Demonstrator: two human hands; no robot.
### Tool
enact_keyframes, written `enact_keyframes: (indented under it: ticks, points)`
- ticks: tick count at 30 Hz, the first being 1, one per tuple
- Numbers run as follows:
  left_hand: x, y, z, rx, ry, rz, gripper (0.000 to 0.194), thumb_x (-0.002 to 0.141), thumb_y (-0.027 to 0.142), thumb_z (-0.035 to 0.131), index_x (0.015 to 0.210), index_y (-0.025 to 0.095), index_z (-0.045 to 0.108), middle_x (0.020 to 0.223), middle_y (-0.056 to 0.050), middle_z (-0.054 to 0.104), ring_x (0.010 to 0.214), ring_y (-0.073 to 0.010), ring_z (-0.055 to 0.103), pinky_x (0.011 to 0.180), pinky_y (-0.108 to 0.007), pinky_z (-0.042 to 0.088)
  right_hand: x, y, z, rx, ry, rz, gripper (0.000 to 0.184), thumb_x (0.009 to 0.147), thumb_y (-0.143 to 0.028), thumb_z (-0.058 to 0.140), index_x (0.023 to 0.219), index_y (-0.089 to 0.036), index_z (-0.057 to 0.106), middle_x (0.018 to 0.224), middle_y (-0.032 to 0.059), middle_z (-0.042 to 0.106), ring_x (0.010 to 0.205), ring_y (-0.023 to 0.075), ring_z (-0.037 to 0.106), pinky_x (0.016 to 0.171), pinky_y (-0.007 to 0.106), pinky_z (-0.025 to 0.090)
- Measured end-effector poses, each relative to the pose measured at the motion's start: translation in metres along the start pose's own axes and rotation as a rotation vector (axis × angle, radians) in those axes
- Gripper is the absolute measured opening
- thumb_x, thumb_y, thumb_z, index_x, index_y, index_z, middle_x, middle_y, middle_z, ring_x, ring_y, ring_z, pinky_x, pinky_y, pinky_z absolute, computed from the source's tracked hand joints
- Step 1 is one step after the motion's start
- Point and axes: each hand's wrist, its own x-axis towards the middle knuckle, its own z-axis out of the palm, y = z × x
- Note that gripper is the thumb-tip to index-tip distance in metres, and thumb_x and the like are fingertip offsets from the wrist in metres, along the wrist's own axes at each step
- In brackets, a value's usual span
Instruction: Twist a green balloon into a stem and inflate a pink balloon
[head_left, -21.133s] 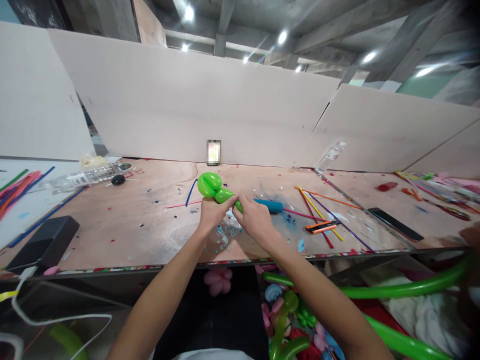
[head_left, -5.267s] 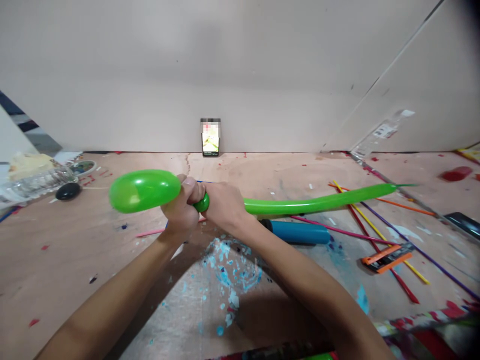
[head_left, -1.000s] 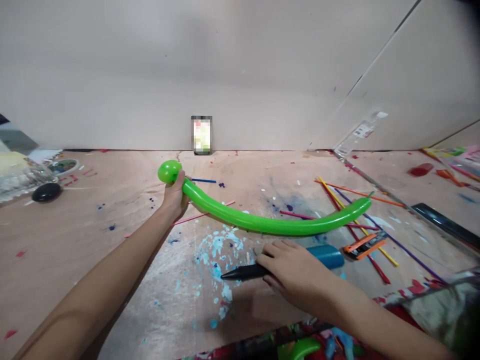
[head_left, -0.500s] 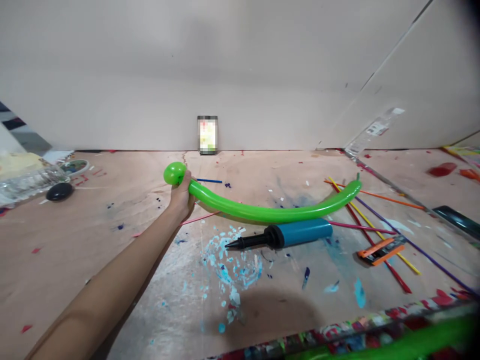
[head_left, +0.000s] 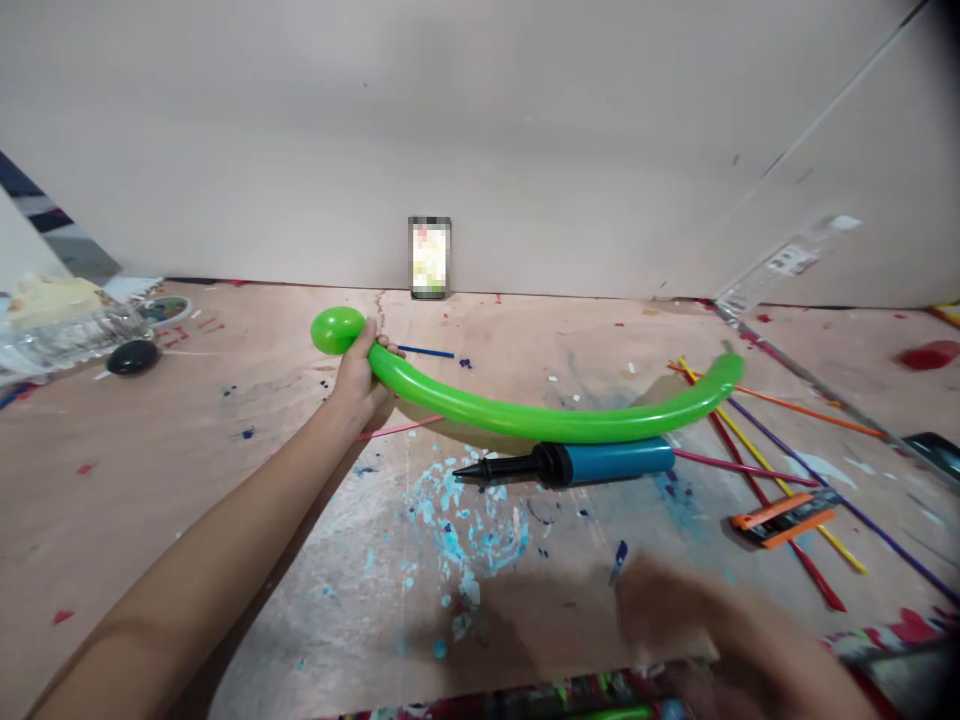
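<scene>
My left hand [head_left: 358, 377] is closed round a long green balloon [head_left: 540, 415] just behind a small round bubble at its left end, and holds it above the table. The balloon curves to the right and ends over the coloured strips. A blue hand pump [head_left: 577, 463] with a black nozzle lies on the table just under the balloon. My right hand [head_left: 675, 615] comes in low at the front right, smeared by motion, so its fingers cannot be made out.
A phone [head_left: 430, 257] leans upright against the back board. Several uninflated coloured balloon strips [head_left: 780, 480] and an orange tool [head_left: 784, 515] lie to the right. A black oval object [head_left: 132, 356] and a plastic bottle [head_left: 60, 335] sit far left. Blue flecks litter the wooden table [head_left: 225, 470].
My right hand let go of the pump and left view, then came back in blurred at the front right. The pump now lies alone. My left hand keeps its hold on the balloon.
</scene>
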Motion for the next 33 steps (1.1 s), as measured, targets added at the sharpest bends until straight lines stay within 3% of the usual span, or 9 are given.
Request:
enact_keyframes:
  ticks: [4,6,8,10,13,16,20,27,33]
  points:
    - [0.007,0.006,-0.007,0.129,0.094,0.215,0.039,0.059,0.035,0.085,0.069,0.017,0.052,0.056,0.005,0.054,0.051,-0.0091,0.055,0.056,-0.023,0.05,0.119,0.042,-0.021,0.248,0.144,0.1,0.038,0.094,-0.044,0.039,0.121,-0.027,0.059,0.102,0.0084,0.07,0.091,0.0227,0.067,0.08,0.037,0.054]
    - [0.013,0.005,-0.013,0.27,0.106,0.325,0.04,0.062,0.043,0.082,0.067,0.016,0.053,0.057,0.003,0.057,0.051,-0.0114,0.057,0.054,-0.024,0.049,0.193,0.063,-0.021,0.18,0.145,0.099,0.048,0.092,-0.043,0.043,0.136,-0.022,0.047,0.103,0.0105,0.069,0.089,0.0243,0.065,0.08,0.038,0.052]
    - [0.017,0.002,-0.018,0.434,0.042,0.371,0.04,0.067,0.048,0.077,0.066,0.015,0.056,0.058,0.0,0.059,0.051,-0.0124,0.057,0.052,-0.025,0.048,0.258,0.08,-0.013,0.077,0.141,0.122,0.06,0.092,-0.043,0.045,0.145,-0.017,0.035,0.111,0.0154,0.067,0.099,0.0285,0.063,0.085,0.041,0.048]
    - [0.021,0.001,-0.023,0.566,-0.039,0.361,0.038,0.069,0.048,0.075,0.068,0.014,0.059,0.061,-0.002,0.06,0.053,-0.0129,0.058,0.052,-0.025,0.047,0.31,0.093,-0.002,-0.049,0.17,0.198,0.066,0.091,-0.042,0.048,0.148,-0.016,0.029,0.125,0.0195,0.059,0.109,0.0329,0.058,0.089,0.044,0.046]
    - [0.025,0.0,-0.028,0.584,-0.076,0.335,0.034,0.069,0.044,0.076,0.073,0.014,0.06,0.064,-0.002,0.061,0.056,-0.0138,0.059,0.054,-0.025,0.047,0.36,0.105,0.011,-0.058,0.234,0.246,0.065,0.093,-0.041,0.043,0.151,-0.021,0.022,0.131,0.0178,0.054,0.111,0.0325,0.056,0.088,0.043,0.045]
    - [0.029,0.001,-0.029,0.539,-0.065,0.319,0.032,0.07,0.042,0.075,0.076,0.015,0.059,0.065,-0.001,0.06,0.056,-0.0135,0.059,0.054,-0.026,0.048,0.387,0.111,0.019,-0.068,0.274,0.271,0.064,0.095,-0.043,0.036,0.153,-0.024,0.015,0.131,0.0178,0.052,0.109,0.0326,0.056,0.086,0.043,0.045]
    - [0.03,0.002,-0.029,0.557,-0.093,0.298,0.028,0.071,0.038,0.076,0.075,0.015,0.06,0.064,0.0,0.06,0.056,-0.0139,0.059,0.056,-0.026,0.048,0.401,0.111,0.027,-0.143,0.262,0.305,0.065,0.095,-0.043,0.035,0.154,-0.026,0.011,0.125,0.0185,0.052,0.102,0.0333,0.057,0.082,0.044,0.045]
    - [0.029,0.002,-0.029,0.571,-0.083,0.294,0.03,0.07,0.04,0.076,0.071,0.014,0.059,0.062,0.0,0.058,0.055,-0.0136,0.058,0.054,-0.025,0.047,0.394,0.113,0.033,-0.13,0.301,0.288,0.065,0.095,-0.038,0.037,0.153,-0.026,0.011,0.126,0.0177,0.051,0.1,0.0323,0.058,0.081,0.042,0.045]
    - [0.031,0.001,-0.027,0.561,-0.025,0.347,0.033,0.062,0.039,0.081,0.073,0.014,0.062,0.066,-0.002,0.063,0.059,-0.0137,0.059,0.058,-0.026,0.049,0.376,0.107,0.013,0.054,0.284,0.236,0.064,0.092,-0.043,0.041,0.148,-0.015,0.025,0.123,0.0176,0.058,0.105,0.031,0.058,0.081,0.04,0.046]
